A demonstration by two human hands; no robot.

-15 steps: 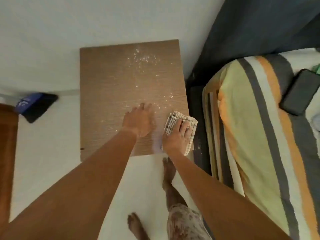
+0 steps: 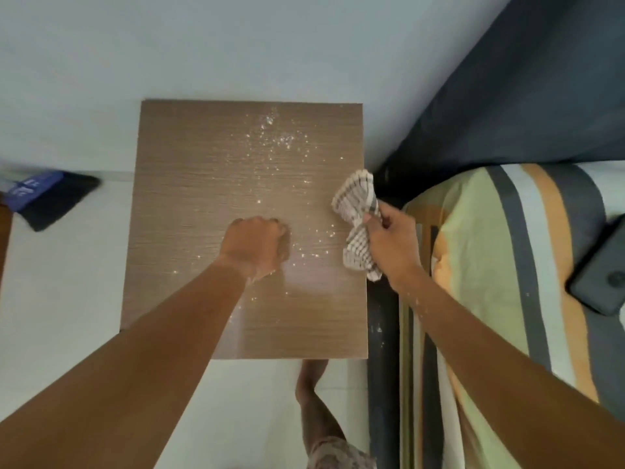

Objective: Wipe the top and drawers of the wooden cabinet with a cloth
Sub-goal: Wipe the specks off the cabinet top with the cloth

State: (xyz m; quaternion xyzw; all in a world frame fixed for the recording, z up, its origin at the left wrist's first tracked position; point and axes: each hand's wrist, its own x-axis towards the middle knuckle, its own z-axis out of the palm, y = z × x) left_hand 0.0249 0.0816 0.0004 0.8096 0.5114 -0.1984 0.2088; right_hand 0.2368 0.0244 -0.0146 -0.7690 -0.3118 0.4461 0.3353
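I look straight down on the wooden cabinet top [image 2: 189,204], a brown rectangle against a pale wall. White crumbs or powder [image 2: 274,137] are scattered across its right half. My left hand [image 2: 255,247] rests on the middle of the top with its fingers curled into a fist. My right hand [image 2: 392,245] is raised at the cabinet's right edge and grips a bunched white cloth with dark checks [image 2: 356,214]. The drawers are hidden below the top.
A bed with a striped cover [image 2: 490,265] stands close on the right, with a dark phone [image 2: 602,282] lying on it. A narrow dark gap [image 2: 384,316] separates bed and cabinet. A blue and black object [image 2: 47,198] lies on the floor at left. My bare foot [image 2: 311,377] stands below the cabinet's front edge.
My right hand has lifted the cloth off the surface and bunched it up at the right edge. My left hand's fingers have curled from flat into a fist.
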